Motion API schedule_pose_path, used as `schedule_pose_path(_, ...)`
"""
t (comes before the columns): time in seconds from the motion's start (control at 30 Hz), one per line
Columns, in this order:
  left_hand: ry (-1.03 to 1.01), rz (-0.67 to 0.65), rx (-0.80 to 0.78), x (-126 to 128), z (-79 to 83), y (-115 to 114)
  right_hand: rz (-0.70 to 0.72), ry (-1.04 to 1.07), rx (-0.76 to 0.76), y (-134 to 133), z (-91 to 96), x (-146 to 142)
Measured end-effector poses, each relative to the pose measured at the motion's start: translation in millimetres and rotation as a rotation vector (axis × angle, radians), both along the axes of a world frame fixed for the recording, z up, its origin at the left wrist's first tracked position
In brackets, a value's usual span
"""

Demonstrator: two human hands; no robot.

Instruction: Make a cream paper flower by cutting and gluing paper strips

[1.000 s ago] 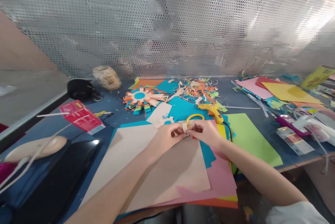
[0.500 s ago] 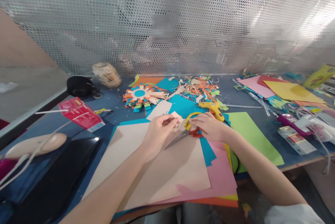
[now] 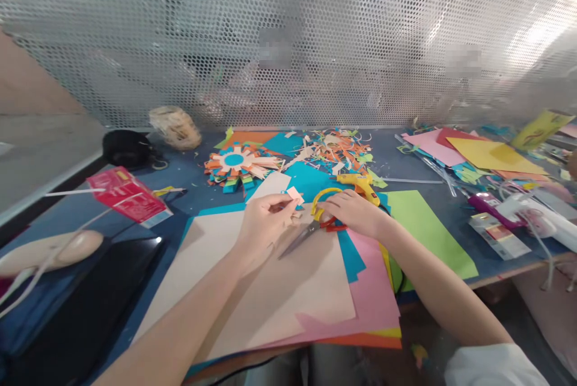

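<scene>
My left hand (image 3: 260,225) pinches a small folded piece of beige paper (image 3: 295,195) above a large beige sheet (image 3: 270,278). My right hand (image 3: 356,213) rests on the yellow and red handles of a pair of scissors (image 3: 315,226), fingers curled around them; the blades lie on the beige sheet and point toward my left hand. The beige sheet tops a stack of pink, yellow, orange and blue sheets (image 3: 374,308).
A yellow glue gun (image 3: 360,184) lies just behind my right hand. A layered paper flower (image 3: 238,166) and a heap of paper scraps (image 3: 338,148) lie further back. A green sheet (image 3: 424,229) is at right, a red packet (image 3: 128,196) at left, perforated metal screen (image 3: 288,43) behind.
My hands have come apart: the left kept the small beige piece and drew left, the right went to the scissors and took hold of their handles.
</scene>
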State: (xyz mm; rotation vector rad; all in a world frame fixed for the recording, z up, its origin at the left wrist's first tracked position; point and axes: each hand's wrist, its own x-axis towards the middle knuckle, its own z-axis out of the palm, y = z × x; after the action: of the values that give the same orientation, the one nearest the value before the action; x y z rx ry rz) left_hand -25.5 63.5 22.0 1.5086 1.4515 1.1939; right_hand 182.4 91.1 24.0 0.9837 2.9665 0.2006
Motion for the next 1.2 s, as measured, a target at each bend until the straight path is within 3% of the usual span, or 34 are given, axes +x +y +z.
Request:
schedule_pose_path(0.17,-0.071,0.043,0.070,-6,1.1,5,-0.018,0.016,0.211,1,-2.0,2)
schedule_pose_path(0.23,-0.154,0.063,0.040,-8,2.2,8,-0.012,0.106,0.229,2,-3.5,5)
schedule_pose_path(0.33,-0.374,0.100,-0.026,-8,2.8,11,-0.063,0.394,0.118,3,-5.3,9)
schedule_pose_path(0.43,-0.597,0.106,-0.077,-6,1.8,13,-0.230,0.726,-0.079,-2,-3.2,9)
schedule_pose_path(0.53,-0.707,0.066,-0.108,-2,3.2,10,-0.312,0.858,-0.274,-11,6.0,7)
schedule_pose_path(0.63,-0.745,0.012,-0.106,2,9.4,3,-0.299,0.769,-0.416,-23,18.0,5)
schedule_pose_path(0.73,-0.769,-0.007,-0.064,3,16.4,-3,-0.302,0.632,-0.440,-29,23.7,2)
schedule_pose_path(0.97,-0.958,0.082,-0.056,5,18.3,-5,-0.389,0.507,-0.482,-32,18.5,-5)
schedule_pose_path(1.2,-0.923,-0.047,-0.062,7,16.0,-10,-0.374,0.481,-0.604,-37,19.6,-11)
